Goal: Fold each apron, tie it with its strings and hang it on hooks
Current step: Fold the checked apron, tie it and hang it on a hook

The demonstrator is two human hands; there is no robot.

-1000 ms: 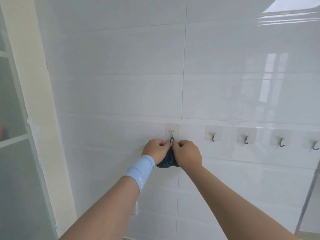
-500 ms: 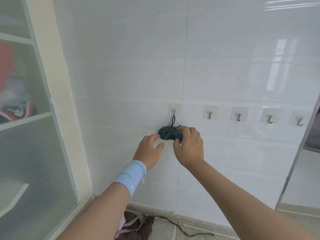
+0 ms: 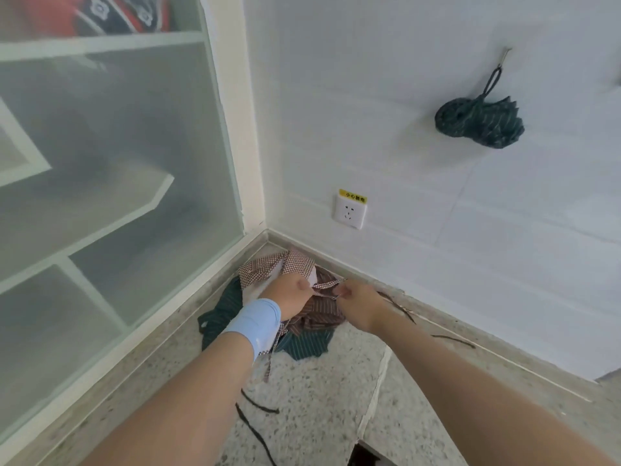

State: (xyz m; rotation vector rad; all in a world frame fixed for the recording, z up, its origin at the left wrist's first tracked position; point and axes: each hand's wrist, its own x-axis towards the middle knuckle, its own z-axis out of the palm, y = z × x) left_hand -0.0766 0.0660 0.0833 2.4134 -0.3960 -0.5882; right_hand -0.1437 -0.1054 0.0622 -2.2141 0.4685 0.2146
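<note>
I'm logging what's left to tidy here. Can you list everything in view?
Tied apron bundle: one, dark green, hanging on wall hook
Checked apron: one, brown-white, floor corner heap
Brown striped apron: one, same heap
Green striped apron: one, under heap
Loose strings: several, dark, floor
Socket: one, white, low on wall
Cabinet: one, white-framed, frosted, left
Wristband: one, light blue, left wrist
Left hand, right hand: both pinch a brown apron string

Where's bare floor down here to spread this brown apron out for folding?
Bare floor lies between your forearms, bordered by the black string and the floor crack. The corner is crowded: the apron pile fills it, where left hand and right hand grip the brown striped apron.
</note>
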